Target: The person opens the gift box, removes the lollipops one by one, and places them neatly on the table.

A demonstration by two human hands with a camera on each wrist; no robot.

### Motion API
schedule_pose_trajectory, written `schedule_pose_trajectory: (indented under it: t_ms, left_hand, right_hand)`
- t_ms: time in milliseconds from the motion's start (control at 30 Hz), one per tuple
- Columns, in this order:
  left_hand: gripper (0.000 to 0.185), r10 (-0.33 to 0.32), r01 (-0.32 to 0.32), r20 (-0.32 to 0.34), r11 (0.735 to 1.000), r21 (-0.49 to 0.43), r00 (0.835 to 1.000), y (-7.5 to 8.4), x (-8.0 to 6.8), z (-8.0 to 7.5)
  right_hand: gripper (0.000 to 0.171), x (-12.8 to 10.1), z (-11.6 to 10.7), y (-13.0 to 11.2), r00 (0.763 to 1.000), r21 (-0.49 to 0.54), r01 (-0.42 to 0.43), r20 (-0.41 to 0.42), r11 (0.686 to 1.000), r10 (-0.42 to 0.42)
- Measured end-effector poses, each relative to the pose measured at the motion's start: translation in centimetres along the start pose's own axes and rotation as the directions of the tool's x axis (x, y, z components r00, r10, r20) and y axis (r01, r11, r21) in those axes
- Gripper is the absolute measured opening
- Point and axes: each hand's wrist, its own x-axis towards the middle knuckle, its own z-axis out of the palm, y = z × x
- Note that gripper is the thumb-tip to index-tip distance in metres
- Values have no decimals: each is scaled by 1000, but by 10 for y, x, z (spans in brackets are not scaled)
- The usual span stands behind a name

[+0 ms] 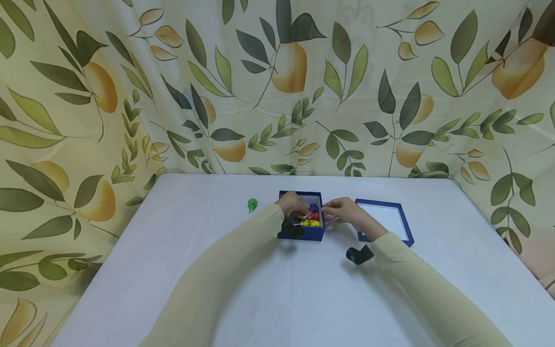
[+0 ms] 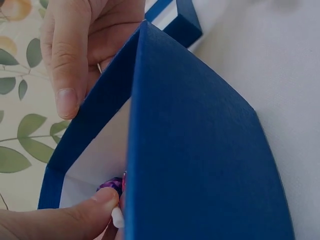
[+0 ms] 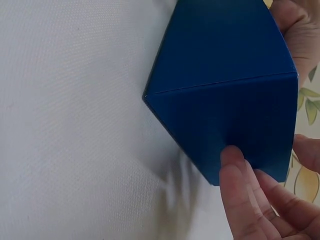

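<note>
A blue box with a pale inside stands on the table, holding lollipops in purple, red and yellow wrappers. My left hand reaches into it over the left side. In the left wrist view, its thumb presses by a white stick end beside a purple wrapper; it pinches a lollipop, mostly hidden by the box wall. My right hand is at the box's right side. Its fairly straight fingers touch the outer wall, and another fingertip lies by the rim.
The blue-edged lid lies pale inside up, right of the box and partly under the right forearm. A green lollipop lies on the white table to the left. A leaf-and-fruit patterned curtain hangs behind.
</note>
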Motion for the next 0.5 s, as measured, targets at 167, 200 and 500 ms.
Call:
schedule_pose_trajectory:
  t_ms: [167, 200, 500]
  left_hand:
    - [25, 0, 0, -7, 1000, -9, 1000, -1, 0, -1]
    - [25, 0, 0, -7, 1000, -12, 1000, -1, 0, -1]
    - [26, 38, -38, -3, 995, -91, 999, 2, -9, -6]
  right_hand:
    - [45, 1, 1, 0, 1000, -4, 1, -3, 1000, -1]
    - [45, 1, 1, 0, 1000, -3, -3, -5, 1000, 3]
    - [43, 2, 0, 0, 1000, -18, -6, -4, 1000, 6]
